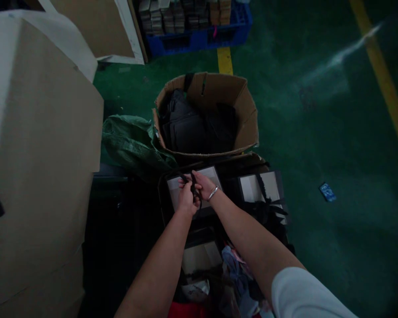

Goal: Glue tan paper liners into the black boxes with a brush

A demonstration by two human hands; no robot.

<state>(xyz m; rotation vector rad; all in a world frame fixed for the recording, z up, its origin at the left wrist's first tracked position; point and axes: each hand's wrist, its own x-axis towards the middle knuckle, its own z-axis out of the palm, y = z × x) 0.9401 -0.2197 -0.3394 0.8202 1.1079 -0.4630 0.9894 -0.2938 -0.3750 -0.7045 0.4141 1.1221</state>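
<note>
My left hand and my right hand meet over a pale, dark-edged panel. Both have their fingers closed on a thin black strap, which loops between them and hangs below. A silver bracelet circles my right wrist. To the right lies a second pale panel with black straps bunched across it. A third pale piece rests below my hands, beside crumpled cloth.
Beyond my hands stands an open cardboard box holding black items. A green sack slumps left of it. A large cardboard-coloured block fills the left side. A blue pallet carries stacks behind. A small blue packet lies on the green floor.
</note>
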